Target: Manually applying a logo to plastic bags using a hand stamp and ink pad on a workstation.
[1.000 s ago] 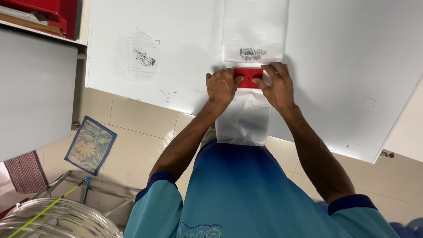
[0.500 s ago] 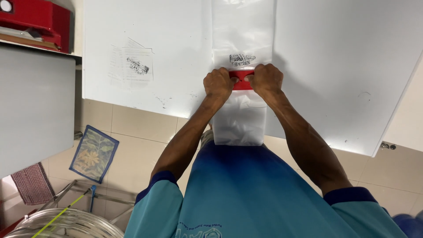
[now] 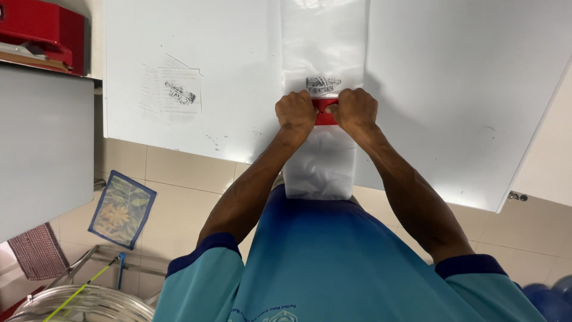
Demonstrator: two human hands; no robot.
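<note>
Both hands are closed in a firm grip on one small red tool (image 3: 325, 111), which lies across a long clear plastic bag (image 3: 322, 173) on the white table (image 3: 453, 107). The left hand (image 3: 296, 114) holds the left end of the red tool and the right hand (image 3: 356, 111) holds the right end, with the knuckles up and the fingers curled around it, so only the middle part of the tool shows between them. Holding it at both ends seems to keep the tool level and press it evenly over the whole width of the bag. The bag lies flat and straight, running from the far part of the table toward the person, and its near end hangs over the table edge just in front of the blue shirt (image 3: 333, 262). A dark printed mark (image 3: 322, 84) sits on the bag just beyond the tool. On the table to the left there is a faint grey print (image 3: 179, 92), well apart from the hands. A red box (image 3: 42, 30) stands at the far left, and a patterned mat (image 3: 122, 210) lies on the tiled floor (image 3: 179, 173) below.
</note>
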